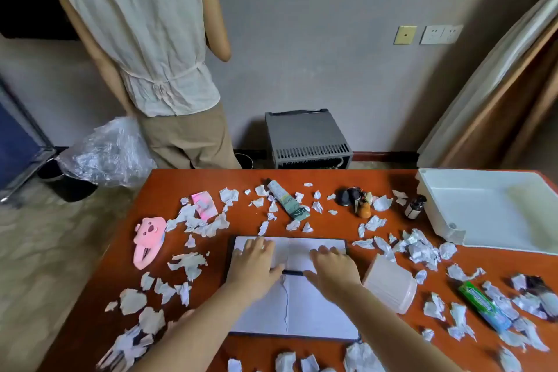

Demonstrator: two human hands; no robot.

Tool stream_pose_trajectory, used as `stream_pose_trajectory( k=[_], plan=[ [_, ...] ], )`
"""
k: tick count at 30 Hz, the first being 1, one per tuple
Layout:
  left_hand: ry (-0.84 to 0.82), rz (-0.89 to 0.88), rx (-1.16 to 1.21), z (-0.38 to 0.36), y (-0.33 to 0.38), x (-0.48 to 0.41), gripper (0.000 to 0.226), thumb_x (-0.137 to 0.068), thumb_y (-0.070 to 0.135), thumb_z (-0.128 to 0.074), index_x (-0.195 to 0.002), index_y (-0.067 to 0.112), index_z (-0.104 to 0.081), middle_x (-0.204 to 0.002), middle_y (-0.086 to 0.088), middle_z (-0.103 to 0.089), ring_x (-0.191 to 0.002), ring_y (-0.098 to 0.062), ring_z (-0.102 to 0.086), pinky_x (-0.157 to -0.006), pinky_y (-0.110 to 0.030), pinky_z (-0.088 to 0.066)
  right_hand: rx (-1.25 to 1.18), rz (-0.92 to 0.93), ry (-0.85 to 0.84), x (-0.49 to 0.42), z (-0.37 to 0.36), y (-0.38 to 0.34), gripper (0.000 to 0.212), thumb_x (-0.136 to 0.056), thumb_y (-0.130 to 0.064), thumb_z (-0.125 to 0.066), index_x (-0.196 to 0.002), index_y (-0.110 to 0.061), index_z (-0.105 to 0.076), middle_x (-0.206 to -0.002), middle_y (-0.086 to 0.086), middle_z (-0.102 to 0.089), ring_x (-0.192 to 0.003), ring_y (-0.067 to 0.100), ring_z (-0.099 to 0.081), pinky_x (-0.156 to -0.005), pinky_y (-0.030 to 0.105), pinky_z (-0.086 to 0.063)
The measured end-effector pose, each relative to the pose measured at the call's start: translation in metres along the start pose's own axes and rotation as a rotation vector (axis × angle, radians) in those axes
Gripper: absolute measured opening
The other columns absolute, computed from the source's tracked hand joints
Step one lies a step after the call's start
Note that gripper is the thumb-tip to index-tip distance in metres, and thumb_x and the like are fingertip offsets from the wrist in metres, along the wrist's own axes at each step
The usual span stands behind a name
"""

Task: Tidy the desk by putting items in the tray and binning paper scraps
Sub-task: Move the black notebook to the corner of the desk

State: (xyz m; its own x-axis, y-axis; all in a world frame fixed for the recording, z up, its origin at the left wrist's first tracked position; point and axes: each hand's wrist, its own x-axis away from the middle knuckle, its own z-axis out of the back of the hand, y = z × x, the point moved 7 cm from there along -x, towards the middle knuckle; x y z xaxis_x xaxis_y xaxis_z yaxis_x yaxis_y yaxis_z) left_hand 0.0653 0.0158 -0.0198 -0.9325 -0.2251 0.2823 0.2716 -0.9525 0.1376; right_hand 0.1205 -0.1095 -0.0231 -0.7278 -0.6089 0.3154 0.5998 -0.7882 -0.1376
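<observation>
An open notebook (290, 290) lay in the middle of the red desk (332, 180), and both hands were flat on its pages. The left hand (255, 263) pressed the left page and the right hand (333, 269) pressed the right page. The fingers were spread out and open, holding nothing. A black pen (292, 272) lay across the notebook between the two hands, and it looked like both thumbs were close to it. The hands were probably there to pick up the pen or to shut the notebook so it could be moved. The white tray (483, 208) sat far to the right of the notebook, at the back corner of the desk, and nothing could be seen inside it. Torn paper scraps (421, 248) were all around the notebook, on every side. A pink bunny toy (148, 238) lay to the left of the notebook, a tube (287, 199) lay behind it, and a clear plastic box (389, 284) was just beside it on the right. The bin with a plastic bag (102, 154) stood on the floor, far off to the left and behind the notebook. Another person (151, 39) stood near it, turned away.
</observation>
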Motion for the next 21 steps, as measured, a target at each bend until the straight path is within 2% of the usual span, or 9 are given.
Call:
stream_pose_trajectory(
  k=[4, 8, 12, 16, 19, 21],
  plan=[
    [0.013, 0.111, -0.047, -0.025, -0.028, -0.003, 0.06, -0.094, 0.051, -0.037, -0.143, 0.018, -0.029, -0.149, -0.004, -0.031, -0.136, -0.024, -0.031, -0.106, -0.04, -0.034, 0.033, 0.043, 0.058, -0.012, -0.022, -0.006, 0.045, -0.094, -0.04, -0.048, -0.132, -0.016, -0.042, -0.133, 0.006, -0.049, -0.119, 0.025, -0.05, -0.094, 0.034, -0.047],
    [-0.001, 0.124, -0.042, -0.051, -0.047, 0.0, 0.069, -0.091, 0.057, -0.037, -0.146, 0.018, -0.019, -0.156, -0.003, -0.013, -0.143, -0.026, -0.015, -0.112, -0.046, -0.026, 0.108, 0.099, 0.14, -0.019, -0.036, -0.011, 0.041, -0.095, -0.028, -0.048, -0.133, -0.014, -0.041, -0.134, 0.008, -0.047, -0.12, 0.027, -0.048, -0.095, 0.036, -0.046],
    [0.027, 0.133, 0.048, -0.06, -0.058, 0.004, 0.074, -0.089, 0.06, -0.039, -0.147, 0.02, -0.015, -0.16, -0.005, 0.003, -0.146, -0.03, -0.006, -0.112, -0.046, -0.029, 0.2, 0.122, 0.201, -0.018, -0.042, -0.012, 0.047, -0.091, -0.011, -0.051, -0.136, -0.015, -0.038, -0.135, 0.009, -0.044, -0.122, 0.03, -0.045, -0.096, 0.038, -0.044],
    [0.019, 0.131, 0.081, -0.068, -0.061, 0.009, 0.083, -0.087, 0.064, -0.04, -0.149, 0.02, -0.007, -0.16, -0.009, 0.006, -0.147, -0.032, -0.001, -0.116, -0.046, -0.022, 0.221, 0.124, 0.27, -0.014, -0.043, -0.018, 0.042, -0.091, -0.005, -0.049, -0.132, -0.013, -0.042, -0.128, 0.01, -0.049, -0.117, 0.03, -0.049, -0.089, 0.038, -0.047],
    [-0.077, 0.141, 0.073, -0.077, -0.062, 0.01, 0.094, -0.087, 0.067, -0.038, -0.151, 0.018, 0.009, -0.158, -0.013, 0.016, -0.146, -0.033, 0.012, -0.118, -0.046, -0.008, 0.269, 0.131, 0.304, -0.01, -0.043, -0.029, 0.037, -0.092, -0.003, -0.048, -0.128, -0.01, -0.046, -0.123, 0.011, -0.051, -0.114, 0.031, -0.05, -0.081, 0.037, -0.047],
    [-0.148, 0.157, 0.081, -0.079, -0.062, 0.01, 0.097, -0.087, 0.068, -0.038, -0.149, 0.017, 0.017, -0.156, -0.013, 0.023, -0.145, -0.032, 0.018, -0.118, -0.045, -0.005, 0.293, 0.126, 0.314, -0.009, -0.045, -0.035, 0.036, -0.091, -0.001, -0.048, -0.126, -0.007, -0.047, -0.123, 0.012, -0.051, -0.114, 0.031, -0.05, -0.074, 0.034, -0.044]
  ],
)
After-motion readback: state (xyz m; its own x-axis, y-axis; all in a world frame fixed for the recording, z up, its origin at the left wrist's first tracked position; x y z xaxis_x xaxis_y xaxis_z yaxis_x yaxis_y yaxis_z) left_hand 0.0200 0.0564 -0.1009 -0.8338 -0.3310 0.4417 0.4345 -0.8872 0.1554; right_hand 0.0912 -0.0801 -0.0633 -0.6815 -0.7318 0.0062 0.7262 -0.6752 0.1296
